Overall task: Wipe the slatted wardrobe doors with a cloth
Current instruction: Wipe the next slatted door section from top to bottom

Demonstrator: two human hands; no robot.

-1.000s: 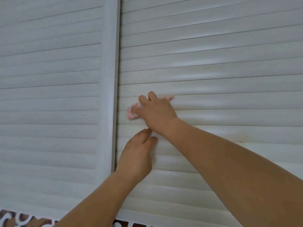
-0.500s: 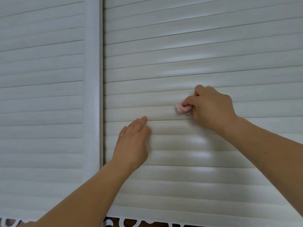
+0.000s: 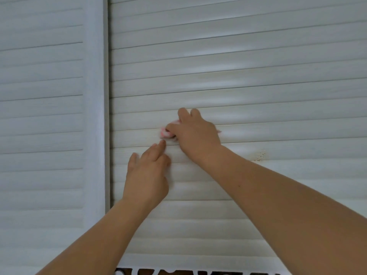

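Two white slatted wardrobe doors fill the view: the right door (image 3: 258, 80) and the left door (image 3: 39, 116), split by a vertical frame (image 3: 95, 96). My right hand (image 3: 195, 133) grips a bunched pink and white cloth (image 3: 165, 133) and presses it on a slat of the right door, left of the door's middle. Most of the cloth is hidden under the hand. My left hand (image 3: 148, 175) lies flat on the slats just below, fingers straight, fingertips close to the cloth.
A patch of small brown specks (image 3: 260, 155) marks a slat to the right of my right wrist. A white cut-out trim over a dark gap (image 3: 198, 271) runs along the bottom edge of the right door.
My right hand slid the cloth right along the slat, then back left toward my left hand. My left hand stayed flat on the slats.
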